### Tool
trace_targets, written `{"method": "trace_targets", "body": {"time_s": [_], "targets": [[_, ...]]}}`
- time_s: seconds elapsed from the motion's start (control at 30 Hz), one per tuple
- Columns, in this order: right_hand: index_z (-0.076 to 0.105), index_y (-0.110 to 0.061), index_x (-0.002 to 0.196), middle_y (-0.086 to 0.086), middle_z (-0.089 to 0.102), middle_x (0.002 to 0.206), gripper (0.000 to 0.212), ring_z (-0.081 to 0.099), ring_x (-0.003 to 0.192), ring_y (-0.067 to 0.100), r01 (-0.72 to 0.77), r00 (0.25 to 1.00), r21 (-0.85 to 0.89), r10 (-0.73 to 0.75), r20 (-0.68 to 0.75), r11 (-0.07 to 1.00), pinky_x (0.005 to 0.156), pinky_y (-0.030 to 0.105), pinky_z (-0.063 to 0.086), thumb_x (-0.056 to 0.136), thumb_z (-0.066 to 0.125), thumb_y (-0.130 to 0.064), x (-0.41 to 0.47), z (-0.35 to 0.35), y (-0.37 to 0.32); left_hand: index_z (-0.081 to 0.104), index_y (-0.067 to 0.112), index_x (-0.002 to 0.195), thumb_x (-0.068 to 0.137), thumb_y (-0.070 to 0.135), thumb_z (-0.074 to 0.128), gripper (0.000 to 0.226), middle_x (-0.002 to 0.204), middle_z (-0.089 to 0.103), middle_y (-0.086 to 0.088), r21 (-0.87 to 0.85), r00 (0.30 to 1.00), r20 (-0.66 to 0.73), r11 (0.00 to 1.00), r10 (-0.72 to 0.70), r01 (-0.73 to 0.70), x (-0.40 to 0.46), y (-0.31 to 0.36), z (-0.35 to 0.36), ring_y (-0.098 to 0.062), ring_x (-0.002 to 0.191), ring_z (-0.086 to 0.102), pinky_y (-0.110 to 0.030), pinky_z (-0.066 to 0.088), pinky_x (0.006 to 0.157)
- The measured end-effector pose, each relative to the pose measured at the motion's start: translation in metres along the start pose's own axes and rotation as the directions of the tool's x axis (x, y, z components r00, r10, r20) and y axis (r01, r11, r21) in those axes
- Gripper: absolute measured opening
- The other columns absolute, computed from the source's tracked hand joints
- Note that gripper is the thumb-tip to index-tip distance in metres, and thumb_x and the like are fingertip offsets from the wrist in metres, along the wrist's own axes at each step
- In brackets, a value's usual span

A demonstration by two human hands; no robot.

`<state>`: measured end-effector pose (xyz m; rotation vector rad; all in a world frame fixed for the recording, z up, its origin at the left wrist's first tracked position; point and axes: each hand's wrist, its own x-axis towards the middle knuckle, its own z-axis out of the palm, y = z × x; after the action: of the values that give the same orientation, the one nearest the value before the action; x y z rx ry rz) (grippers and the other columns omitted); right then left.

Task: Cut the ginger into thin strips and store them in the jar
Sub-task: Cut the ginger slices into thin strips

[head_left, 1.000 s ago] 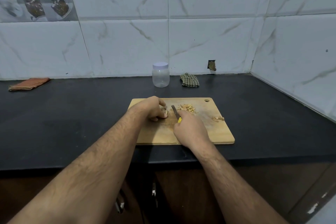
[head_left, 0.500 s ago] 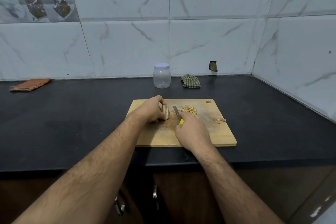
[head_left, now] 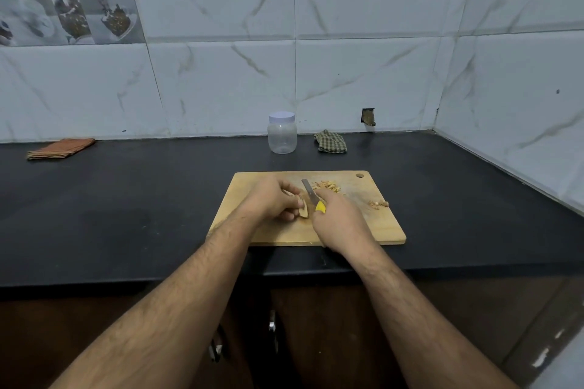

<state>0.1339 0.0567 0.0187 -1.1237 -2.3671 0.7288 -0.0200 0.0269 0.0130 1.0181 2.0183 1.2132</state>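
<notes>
Ginger (head_left: pixel 302 207) sits pinched under left hand (head_left: pixel 274 202), knife (head_left: pixel 310 194) gripped by right hand (head_left: pixel 339 222) touching its 3 o'clock side, blade pointing 11 o'clock.

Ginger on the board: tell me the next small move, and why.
Probably press the knife down through the ginger piece for another thin slice. The left hand pins it on the cutting board, the right hand holds the knife beside it, and the jar is lidded.
</notes>
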Motion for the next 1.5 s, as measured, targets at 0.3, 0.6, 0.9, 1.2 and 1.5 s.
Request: {"method": "trace_targets", "body": {"time_s": [0.3,0.6,0.9,1.2,1.5], "targets": [[0.049,-0.038,0.143,-0.004,0.058,0.138,0.055,0.053,0.124,0.021,-0.033,0.999,-0.201,0.032,-0.009,0.979,0.091,0.031,0.046,0.093,0.051,-0.014,-0.020,-0.009,0.003,0.056,0.015,0.115,0.088,0.011,0.072,0.032,0.072,0.065,-0.008,0.197,0.999,0.022,0.980,-0.025,0.020,-0.003,0.001,0.008,-0.017,0.056,0.060,-0.031,0.056,0.059],[0.048,-0.043,0.142,-0.005,0.057,0.138,0.049,0.054,0.119,0.019,-0.003,0.999,-0.249,0.014,0.041,0.969,0.088,0.033,0.047,0.099,0.049,-0.022,-0.022,-0.010,0.006,0.063,0.018,0.109,0.073,0.019,0.086,0.043,0.093,0.074,-0.013,0.368,1.000,-0.005,0.930,-0.004,0.006,-0.007,0.002,0.012,-0.018,0.062,0.059,-0.039,0.058,0.077],[0.049,-0.044,0.141,-0.006,0.058,0.136,0.050,0.055,0.117,0.018,0.014,0.996,-0.256,0.010,0.093,0.967,0.087,0.032,0.048,0.096,0.047,-0.021,-0.020,-0.012,0.004,0.075,0.020,0.105,0.079,0.034,0.079,0.029,0.099,0.073,0.001,0.526,0.998,-0.005,0.849,0.061,-0.049,-0.008,0.001,0.014,-0.016,0.094,0.064,-0.031,0.052,0.087],[0.047,-0.047,0.142,-0.004,0.054,0.141,0.053,0.053,0.121,0.019,-0.006,0.991,-0.295,0.046,0.129,0.956,0.088,0.033,0.048,0.096,0.049,-0.020,-0.017,-0.016,0.003,0.074,0.032,0.103,0.073,0.045,0.081,0.033,0.100,0.069,0.011,0.569,0.991,-0.131,0.820,0.018,0.061,-0.010,0.000,0.014,-0.011,0.097,0.060,-0.027,0.050,0.078],[0.048,-0.044,0.142,-0.006,0.054,0.142,0.050,0.053,0.123,0.019,-0.014,0.996,-0.252,0.036,0.080,0.968,0.088,0.031,0.047,0.097,0.048,-0.022,-0.018,-0.017,0.007,0.073,0.026,0.108,0.073,0.028,0.085,0.037,0.108,0.070,0.008,0.492,0.998,-0.052,0.869,-0.036,0.057,-0.002,0.007,0.014,-0.013,0.104,0.061,-0.033,0.048,0.097]]}}
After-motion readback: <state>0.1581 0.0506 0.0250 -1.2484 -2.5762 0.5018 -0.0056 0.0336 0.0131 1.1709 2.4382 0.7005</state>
